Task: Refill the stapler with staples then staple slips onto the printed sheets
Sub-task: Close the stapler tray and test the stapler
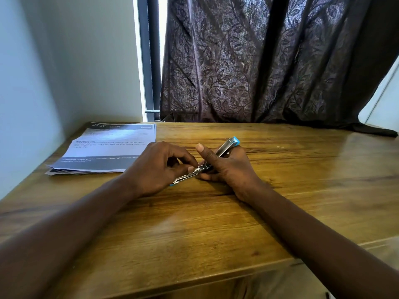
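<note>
Loading position at a brown wood-grain table (194,223): I hold a blue-and-silver metal stapler (226,145) swung open between both hands, near the middle of the tabletop. My right hand (228,169) wraps the hinge end, with the fingers curled underneath and the thumb stretched up beside the raised silver arm, whose blue tip points away to the far right. My left hand (159,167) is curled over the lower half. Its thumb and forefinger are pinched together on the shiny metal channel where the two halves meet. A blue end pokes out beneath that hand's heel, low against the wood. Whether a strip of staples sits between those fingertips is too small to tell.

A stack of white printed sheets with dark grey bands (108,147) lies flat at the far left corner, just beyond my left hand, its near edges slightly fanned. Both bare forearms reach in from the near edge of the table.

A dark brown curtain with a leaf pattern (259,61) hangs behind, its hem resting on the table's far edge. A dark window frame (149,61) and a strip of daylight separate it from the pale wall (64,61) on the left.
</note>
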